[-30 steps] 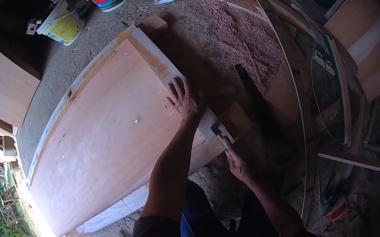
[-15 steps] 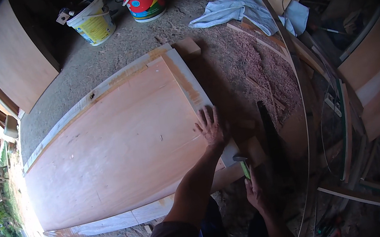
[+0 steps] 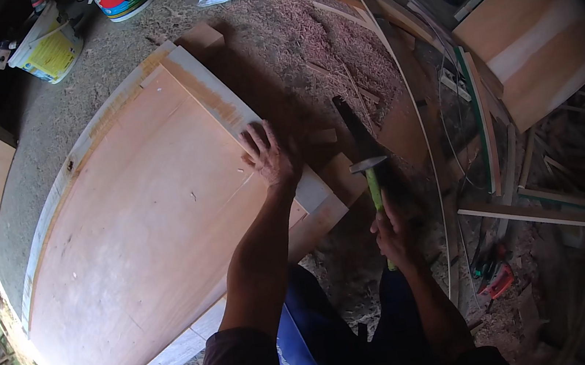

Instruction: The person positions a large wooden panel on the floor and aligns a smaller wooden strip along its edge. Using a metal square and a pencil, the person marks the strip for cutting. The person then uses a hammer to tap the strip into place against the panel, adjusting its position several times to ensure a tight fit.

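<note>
One panel (image 3: 144,231) lies flat on the floor, a pale strip (image 3: 241,126) along its far edge. Left hand (image 3: 268,157): spread flat, pressing the strip. Right hand (image 3: 394,232): closed on a hammer (image 3: 372,181), head raised beside the panel's corner. Nailing appears under way; nails too small to tell.

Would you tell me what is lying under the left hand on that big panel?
The left hand presses flat on a pale wooden strip running along the edge of the large plywood panel. The strip's surface beneath the palm is covered, so any nail or mark there cannot be seen.
</note>
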A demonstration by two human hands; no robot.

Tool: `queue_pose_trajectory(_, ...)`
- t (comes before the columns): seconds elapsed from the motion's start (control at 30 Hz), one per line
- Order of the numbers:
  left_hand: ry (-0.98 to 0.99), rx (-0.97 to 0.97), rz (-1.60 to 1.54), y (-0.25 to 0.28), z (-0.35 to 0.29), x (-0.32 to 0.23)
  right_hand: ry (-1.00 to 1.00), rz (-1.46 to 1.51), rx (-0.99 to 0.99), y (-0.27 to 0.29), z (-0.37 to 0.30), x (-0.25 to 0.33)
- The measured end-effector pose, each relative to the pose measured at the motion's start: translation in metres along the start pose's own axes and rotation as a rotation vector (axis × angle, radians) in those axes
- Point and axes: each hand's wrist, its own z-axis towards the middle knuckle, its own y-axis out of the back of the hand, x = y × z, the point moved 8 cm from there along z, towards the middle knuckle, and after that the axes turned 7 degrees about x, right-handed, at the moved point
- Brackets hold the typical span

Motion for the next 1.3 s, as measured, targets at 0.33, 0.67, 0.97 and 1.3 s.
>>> queue_pose_trajectory(0.33,0.013,-0.038,0.076,0.003,0.003,0.003,-0.234,0.466,-0.03,0.014,0.038,-0.013)
queue_pose_trajectory(0.67,0.078,-0.037,0.104,0.004,0.003,0.01,0.536,-0.69,0.088,0.003,0.029,0.03)
queue_pose_trajectory(0.97,0.06,-0.055,0.087,0.003,0.002,0.01,0.78,-0.842,0.322,-0.019,0.039,0.027)
queue_pose_trajectory(1.3,0.052,-0.044,0.151,0.0,0.007,0.006,0.794,-0.923,0.44,-0.013,0.041,0.02)
